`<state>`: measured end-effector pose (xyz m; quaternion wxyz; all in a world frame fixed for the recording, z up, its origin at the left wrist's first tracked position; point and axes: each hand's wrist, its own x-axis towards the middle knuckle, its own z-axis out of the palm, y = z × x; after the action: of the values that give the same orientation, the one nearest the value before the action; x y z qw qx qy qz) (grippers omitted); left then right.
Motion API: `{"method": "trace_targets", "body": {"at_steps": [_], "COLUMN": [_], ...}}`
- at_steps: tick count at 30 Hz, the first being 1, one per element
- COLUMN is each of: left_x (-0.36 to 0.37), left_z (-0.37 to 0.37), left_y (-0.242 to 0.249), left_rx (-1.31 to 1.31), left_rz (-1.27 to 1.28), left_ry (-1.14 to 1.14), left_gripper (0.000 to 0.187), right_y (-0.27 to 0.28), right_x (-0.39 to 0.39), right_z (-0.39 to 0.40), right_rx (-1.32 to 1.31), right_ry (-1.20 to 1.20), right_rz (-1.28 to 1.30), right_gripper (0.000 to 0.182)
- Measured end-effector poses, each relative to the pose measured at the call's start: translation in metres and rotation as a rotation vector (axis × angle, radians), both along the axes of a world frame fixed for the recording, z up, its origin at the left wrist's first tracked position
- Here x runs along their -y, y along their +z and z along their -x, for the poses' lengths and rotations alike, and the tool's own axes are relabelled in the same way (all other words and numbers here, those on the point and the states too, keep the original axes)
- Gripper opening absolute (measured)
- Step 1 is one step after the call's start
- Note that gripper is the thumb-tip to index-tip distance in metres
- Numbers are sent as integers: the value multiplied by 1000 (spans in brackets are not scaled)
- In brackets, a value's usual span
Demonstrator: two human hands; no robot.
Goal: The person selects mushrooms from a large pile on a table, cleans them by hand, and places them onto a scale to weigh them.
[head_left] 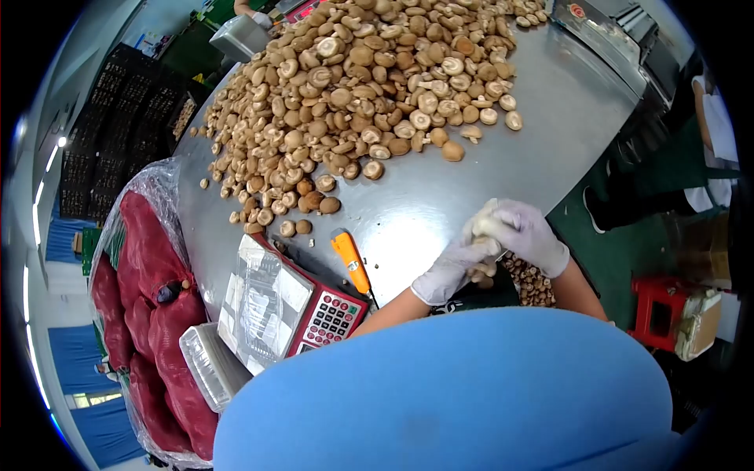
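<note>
While the gloved left hand [449, 272] meets the gloved right hand [532, 234] over loose mushrooms [529, 284], whether either grips anything can't be told; the orange utility knife [351, 261] lies apparently handy, shiitakes [361, 98] heaped beyond on steel.

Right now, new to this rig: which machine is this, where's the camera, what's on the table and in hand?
No machine does the handling: it's a person working with two gloved hands. The single picture comes from a camera on their head, looking forward and down.

The metal table carries a large pile of mushrooms. Nearer the person are an orange tool and a red-edged scale with a keypad, with clear plastic on top. Red mesh sacks are off to the left.

The left hand and right hand, in whitish gloves, are close together. Whether they grip anything, I can't tell; more mushrooms show just below them.
</note>
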<state>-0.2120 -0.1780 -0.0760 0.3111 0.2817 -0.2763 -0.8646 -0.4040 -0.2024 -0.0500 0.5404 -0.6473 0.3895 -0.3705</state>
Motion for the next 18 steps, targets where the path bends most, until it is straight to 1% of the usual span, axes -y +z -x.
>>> {"method": "trace_targets", "body": {"at_steps": [1, 2, 3, 5, 6, 7, 8, 9, 10, 11, 12, 13, 15, 16, 17, 18], "left_x": [0, -2, -4, -7, -14, -16, -19, -22, -24, -26, -27, -27, -24, -23, -21, -17], "left_z": [-8, -14, -16, -20, -21, -21, -16, -10, -6, -2, 2, 7, 15, 21, 29, 38], "left_y": [0, -1, -2, -5, -12, -12, -12, -13, -16, -19, -25, -30, -41, -34, -28, -22], "left_rx": [-64, -33, -33, 202, 256, 374, 397, 419, 416, 439, 460, 456, 507, 493, 484, 403], "left_rz": [-68, -69, -69, -76, 25, 78, 141, 202, 202, 348, 495, 497, 846, 879, 879, 699], "left_ry": [66, 164, 167, 174, 136, 1, -53, -106, -98, -167, -236, -232, -276, -304, -310, -469], "left_gripper": [71, 54, 54, 38, 37, 39, 38, 38, 38, 37, 37, 37, 39, 36, 36, 34], "right_y": [-13, -24, -33, -43, -46, -49, -52, -61, -68, -75, -74, -72, -70, -45, -51, -53], "right_x": [10, 28, 49, 90, 101, 110, 118, 127, 134, 138, 138, 136, 129, 115, 112, 107], "right_z": [-6, -13, -18, -21, -28, -38, -47, -49, -49, -48, -45, -42, -38, -35, -30, -26], "right_rx": [49, -9, -68, -511, -510, -631, -751, -750, -760, -771, -704, -707, -222, -95, -100, 356], "right_ry": [-103, -183, -264, -413, -412, -430, -446, -441, -424, -407, -445, -442, -450, -382, -390, -184], "right_rz": [-78, 70, 217, 652, 657, 595, 531, 536, 549, 561, 553, 557, 178, -103, -105, -346], "right_gripper": [17, 22, 28, 43, 43, 46, 49, 49, 49, 50, 46, 46, 45, 41, 41, 43]}}
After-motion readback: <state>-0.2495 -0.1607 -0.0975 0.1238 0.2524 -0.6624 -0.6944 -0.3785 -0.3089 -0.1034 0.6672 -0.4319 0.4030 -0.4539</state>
